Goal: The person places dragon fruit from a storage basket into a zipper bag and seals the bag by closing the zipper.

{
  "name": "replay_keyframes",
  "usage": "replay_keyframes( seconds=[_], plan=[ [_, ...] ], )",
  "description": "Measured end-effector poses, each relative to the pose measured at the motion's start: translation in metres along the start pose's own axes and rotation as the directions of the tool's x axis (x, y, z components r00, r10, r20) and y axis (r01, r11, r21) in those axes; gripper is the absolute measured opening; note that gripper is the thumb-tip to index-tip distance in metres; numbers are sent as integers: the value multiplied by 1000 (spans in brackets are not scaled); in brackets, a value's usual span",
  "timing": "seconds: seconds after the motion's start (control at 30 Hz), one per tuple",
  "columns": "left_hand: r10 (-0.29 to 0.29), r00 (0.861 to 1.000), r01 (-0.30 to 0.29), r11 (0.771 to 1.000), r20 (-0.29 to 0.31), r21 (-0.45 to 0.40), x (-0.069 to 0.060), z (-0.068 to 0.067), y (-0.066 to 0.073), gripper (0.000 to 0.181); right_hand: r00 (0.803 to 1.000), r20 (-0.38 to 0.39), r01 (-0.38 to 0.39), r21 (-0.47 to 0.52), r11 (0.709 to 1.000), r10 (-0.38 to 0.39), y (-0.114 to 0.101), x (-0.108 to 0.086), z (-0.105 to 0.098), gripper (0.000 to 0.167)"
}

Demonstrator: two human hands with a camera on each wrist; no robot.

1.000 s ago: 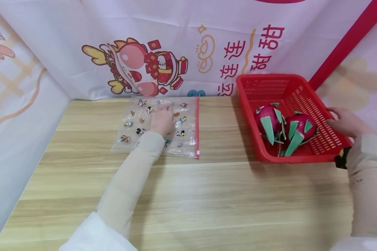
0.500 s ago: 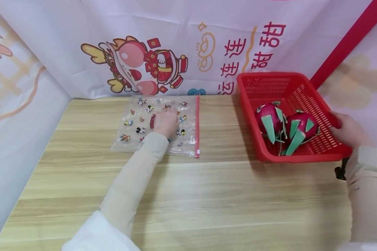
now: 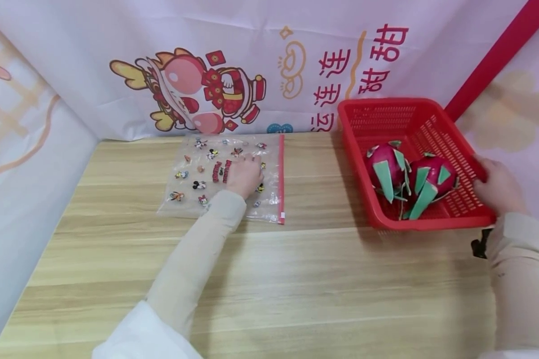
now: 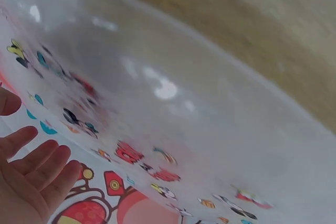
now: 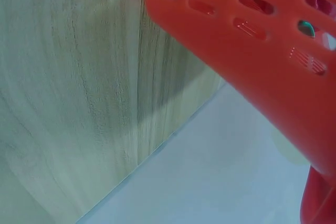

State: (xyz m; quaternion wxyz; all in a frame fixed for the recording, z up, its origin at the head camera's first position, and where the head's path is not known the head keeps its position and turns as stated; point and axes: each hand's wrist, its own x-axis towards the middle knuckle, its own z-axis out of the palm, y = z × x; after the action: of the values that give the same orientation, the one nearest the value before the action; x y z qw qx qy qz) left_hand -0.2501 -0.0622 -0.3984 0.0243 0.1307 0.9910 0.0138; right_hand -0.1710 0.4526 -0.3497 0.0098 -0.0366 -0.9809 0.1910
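Note:
A clear zip bag (image 3: 193, 199) with cartoon prints and a red zip edge lies flat on the table in the head view. My left hand (image 3: 246, 175) is over its right half, palm down; in the left wrist view the fingers (image 4: 44, 169) are spread and loosely bent, holding nothing. A red plastic basket (image 3: 382, 225) stands at the right, and my right hand (image 3: 499, 188) grips its right rim. Inside lie two dragon fruits, one on the left (image 3: 383, 158) and one on the right (image 3: 439, 168), with green scales. My right hand is outside the right wrist view, where the basket wall (image 5: 226, 40) shows.
The wooden table (image 3: 323, 289) carries the bag and basket. A printed white cloth (image 3: 269, 65) hangs behind them, and more cloth (image 3: 22, 164) closes off the left side. Something small and black (image 3: 480, 243) shows beside my right wrist.
My left hand has slid a little right across the bag, uncovering the red lettering. My right hand has shifted its hold slightly along the basket's rim. The head view has tilted slightly.

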Motion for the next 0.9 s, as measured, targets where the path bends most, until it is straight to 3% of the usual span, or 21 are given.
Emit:
replay_keyframes(
  seconds=[0.23, 0.5, 0.73, 0.9],
  plan=[
    [17, 1000, -16, 999, 22, -49, 5, 7, 11, 43, 1000, 2, -12, 11, 1000, 12, 2, 3, 0, 65],
    [100, 994, -102, 993, -34, -62, 6, 10, 29, 49, 999, 3, -34, 43, 999, 34, 1, 1, 0, 64],
    [97, 995, -95, 993, 35, -69, 5, 15, 40, 61, 999, 15, -47, 34, 998, 47, -2, 1, 0, 64],
    [116, 993, -115, 992, 31, -50, 4, 17, 45, 59, 998, 15, -56, 41, 998, 55, -2, 0, 0, 64]
  ],
)
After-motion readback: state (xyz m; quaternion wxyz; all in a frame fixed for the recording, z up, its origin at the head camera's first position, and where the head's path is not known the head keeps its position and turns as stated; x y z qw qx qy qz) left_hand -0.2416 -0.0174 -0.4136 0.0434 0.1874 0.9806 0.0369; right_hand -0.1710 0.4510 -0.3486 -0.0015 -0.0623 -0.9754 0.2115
